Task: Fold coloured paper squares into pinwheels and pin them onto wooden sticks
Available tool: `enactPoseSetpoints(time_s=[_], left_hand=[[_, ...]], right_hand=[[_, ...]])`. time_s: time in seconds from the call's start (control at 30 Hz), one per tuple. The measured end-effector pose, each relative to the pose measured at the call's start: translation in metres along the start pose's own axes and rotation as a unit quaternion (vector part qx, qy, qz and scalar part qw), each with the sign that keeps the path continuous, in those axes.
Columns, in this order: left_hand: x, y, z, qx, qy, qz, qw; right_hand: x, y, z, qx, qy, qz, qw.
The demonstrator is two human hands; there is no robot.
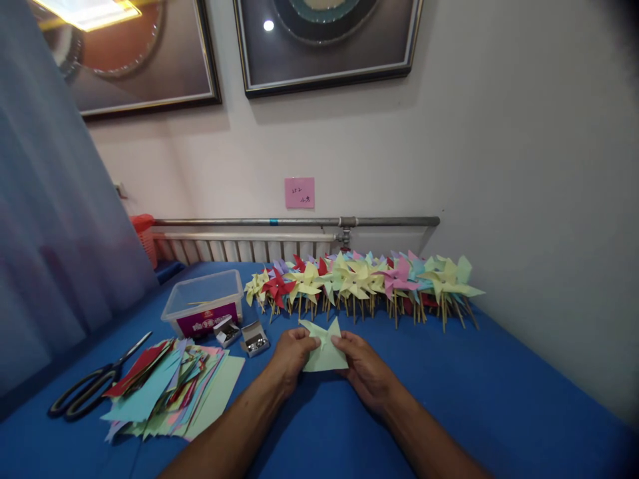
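Pale green paper square (325, 351) sits between both hands, low over the blue table (499, 392), just in front of the pinwheel row (364, 283). I see its corners partly folded up into points and the flat part lying toward me. Left hand (291, 358) pinches its left edge, right hand (363, 369) pinches the right edge near the centre; both are equally near, and the sheet spans the gap between them side to side. Left of the paper: two small open boxes (243, 336), a clear lidded tub (204, 303), a fanned stack of coloured sheets (172, 392), then scissors (92, 386) farthest out.
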State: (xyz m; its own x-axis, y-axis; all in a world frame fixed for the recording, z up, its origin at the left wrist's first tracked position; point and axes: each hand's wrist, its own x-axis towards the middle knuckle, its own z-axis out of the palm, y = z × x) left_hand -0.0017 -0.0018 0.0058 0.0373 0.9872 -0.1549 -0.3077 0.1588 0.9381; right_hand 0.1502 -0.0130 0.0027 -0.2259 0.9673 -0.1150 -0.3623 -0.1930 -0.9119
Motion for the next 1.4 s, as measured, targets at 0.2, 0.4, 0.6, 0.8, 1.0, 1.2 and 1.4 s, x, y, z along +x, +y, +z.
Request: enactPoseSetpoints(time_s=[0.2,0.4,0.6,0.8,1.0,1.2,1.4], left_hand=[[0.000,-0.002,-0.001,-0.002,-0.007,0.006,1.000],[0.002,-0.005,-0.002,0.014,-0.009,0.006,1.000],[0.006,-0.009,-0.003,0.029,0.004,0.003,1.000],[0.006,-0.011,-0.004,0.020,0.018,0.014,1.000],[0.004,-0.008,-0.001,0.019,0.030,0.014,0.999],[0.003,-0.008,0.001,0.025,0.034,0.013,0.999],[0.006,-0.011,0.001,0.028,0.032,0.023,0.999]], right_hand=[[-0.001,0.006,0.006,-0.016,-0.003,-0.002,1.000],[0.005,0.014,0.005,-0.060,0.047,-0.056,0.995],[0.011,0.018,0.001,-0.140,0.058,-0.076,0.986],[0.011,0.020,-0.001,-0.140,0.047,-0.084,0.985],[0.008,0.017,0.002,-0.143,0.047,-0.088,0.985],[0.010,0.018,0.000,-0.162,0.047,-0.089,0.982],[0.014,0.021,0.000,-0.170,0.070,-0.087,0.979]])
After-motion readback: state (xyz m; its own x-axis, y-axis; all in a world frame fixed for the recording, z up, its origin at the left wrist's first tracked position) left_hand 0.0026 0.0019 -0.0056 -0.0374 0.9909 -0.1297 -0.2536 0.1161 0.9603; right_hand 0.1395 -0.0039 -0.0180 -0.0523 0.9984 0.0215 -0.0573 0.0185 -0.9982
